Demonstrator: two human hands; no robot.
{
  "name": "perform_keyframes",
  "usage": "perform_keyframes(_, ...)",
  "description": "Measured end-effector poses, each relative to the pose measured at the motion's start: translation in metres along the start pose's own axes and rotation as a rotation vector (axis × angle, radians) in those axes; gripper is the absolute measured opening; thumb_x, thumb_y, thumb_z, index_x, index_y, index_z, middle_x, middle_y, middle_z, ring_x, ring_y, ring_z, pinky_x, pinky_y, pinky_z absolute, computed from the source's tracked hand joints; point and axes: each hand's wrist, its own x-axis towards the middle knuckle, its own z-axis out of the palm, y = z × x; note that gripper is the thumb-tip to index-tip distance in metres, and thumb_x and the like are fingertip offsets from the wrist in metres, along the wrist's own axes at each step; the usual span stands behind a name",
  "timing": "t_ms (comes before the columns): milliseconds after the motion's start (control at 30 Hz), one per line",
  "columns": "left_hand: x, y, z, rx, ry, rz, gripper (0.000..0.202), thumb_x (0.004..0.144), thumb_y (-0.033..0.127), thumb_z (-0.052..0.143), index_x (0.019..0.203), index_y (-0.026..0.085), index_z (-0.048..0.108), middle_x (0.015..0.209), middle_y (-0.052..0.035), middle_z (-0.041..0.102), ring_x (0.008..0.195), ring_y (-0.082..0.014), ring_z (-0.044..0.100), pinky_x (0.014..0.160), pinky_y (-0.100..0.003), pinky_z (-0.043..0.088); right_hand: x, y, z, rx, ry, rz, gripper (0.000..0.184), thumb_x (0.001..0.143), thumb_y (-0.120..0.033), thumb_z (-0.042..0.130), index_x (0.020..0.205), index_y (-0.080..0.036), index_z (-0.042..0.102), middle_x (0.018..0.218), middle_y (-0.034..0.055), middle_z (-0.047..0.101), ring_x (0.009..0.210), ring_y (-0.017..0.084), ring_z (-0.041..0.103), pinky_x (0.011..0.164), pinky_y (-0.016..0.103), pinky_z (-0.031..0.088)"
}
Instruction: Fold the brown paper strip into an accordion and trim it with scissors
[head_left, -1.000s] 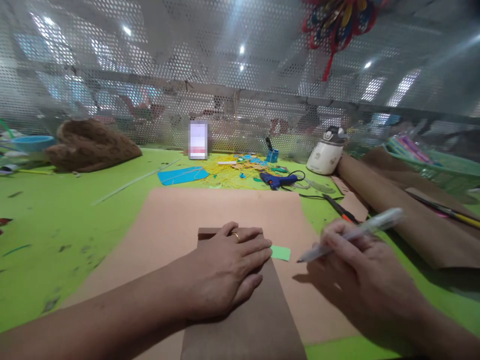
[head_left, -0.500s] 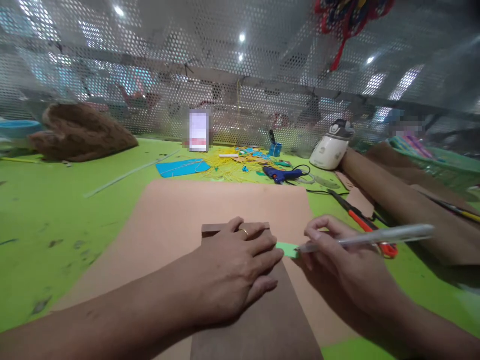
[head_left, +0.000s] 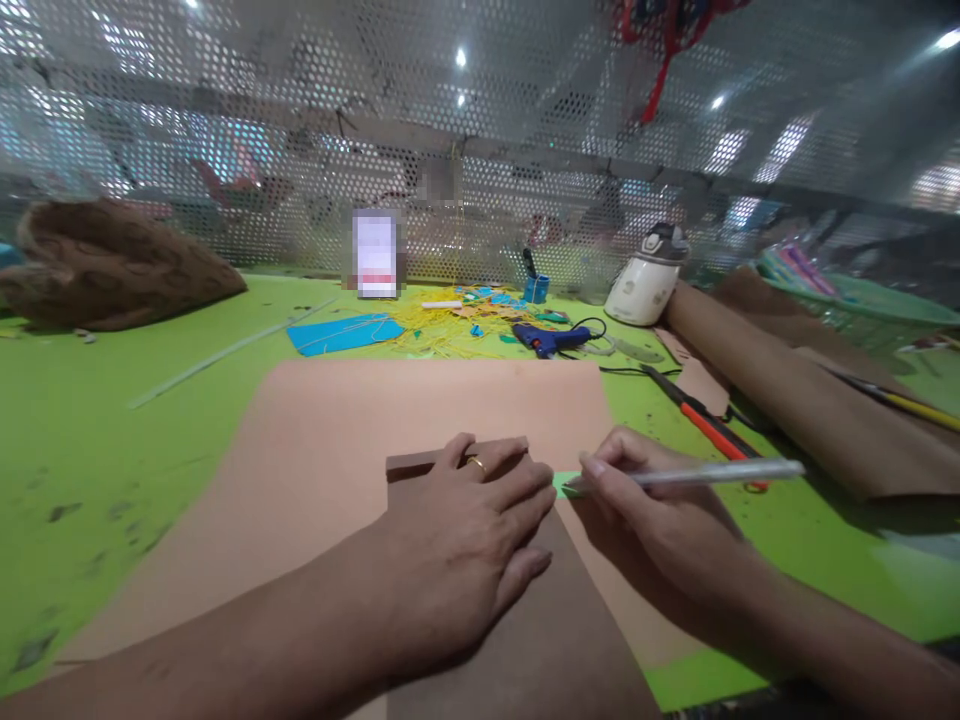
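Note:
My left hand lies flat, palm down, over a brown strip of paper or card with a folded top edge. Beneath that strip is a larger tan sheet on the green table. Between finger and thumb my right hand pinches a pen, tilted low with its tip to the left. The tip is at a small light-green piece that shows beside my left fingertips; the rest of that piece is hidden by my hands.
Behind the sheet are a blue card, yellow shreds, a glue gun and a lit phone. At the right lie an orange-handled cutter, a brown paper roll and a white bottle. A brown cloth-like bundle sits at left.
My right hand and the pen have moved left, bringing the tip closer to my left fingers. The whole view has shifted slightly; my left hand stays on the brown strip.

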Motion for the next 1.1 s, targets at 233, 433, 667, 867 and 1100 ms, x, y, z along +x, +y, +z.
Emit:
perform_keyframes(233,0.001,0.002,0.000,-0.025,0.011,-0.010,0.031,0.091,0.035,0.040,0.116,0.023,0.052,0.112,-0.0058,0.058,0.115,-0.0251,0.043,0.097,-0.046,0.026,0.003,0.006,0.004,0.096,-0.033,0.009,0.027,0.086,-0.036,0.053,0.067,-0.019,0.046,0.055,-0.0058,0.044,0.050,0.008,0.036,0.049,0.023,0.029)
perform_keyframes(433,0.000,0.001,0.001,-0.057,0.027,-0.004,0.030,0.090,0.035,0.041,0.116,0.024,0.053,0.114,-0.0053,0.057,0.115,-0.0244,0.042,0.098,-0.046,0.025,0.003,0.008,0.007,0.058,-0.028,-0.021,0.029,0.086,-0.036,0.052,0.065,-0.018,0.046,0.056,-0.0050,0.045,0.052,0.008,0.037,0.050,0.023,0.030)
perform_keyframes(667,-0.002,-0.001,0.002,-0.064,0.025,-0.011,0.031,0.091,0.036,0.039,0.117,0.025,0.052,0.118,-0.0050,0.055,0.117,-0.0244,0.041,0.098,-0.047,0.024,0.005,0.009,0.006,0.010,-0.040,-0.057,0.029,0.087,-0.036,0.051,0.064,-0.018,0.047,0.057,-0.0043,0.046,0.054,0.009,0.038,0.052,0.023,0.030)
perform_keyframes(867,-0.001,-0.001,0.002,-0.064,0.037,-0.012,0.030,0.090,0.035,0.041,0.114,0.024,0.054,0.112,-0.0047,0.057,0.114,-0.0238,0.043,0.098,-0.046,0.025,0.002,0.010,0.010,0.109,-0.048,-0.017,0.029,0.086,-0.037,0.052,0.065,-0.018,0.045,0.056,-0.0051,0.043,0.051,0.008,0.034,0.048,0.022,0.029)
perform_keyframes(1100,-0.001,-0.001,0.001,-0.061,0.050,-0.003,0.029,0.089,0.035,0.042,0.112,0.023,0.055,0.109,-0.0062,0.058,0.113,-0.0240,0.045,0.098,-0.046,0.026,-0.001,0.004,0.010,0.221,-0.105,0.041,0.031,0.085,-0.037,0.052,0.063,-0.019,0.042,0.054,-0.0062,0.038,0.048,0.007,0.030,0.044,0.021,0.026)
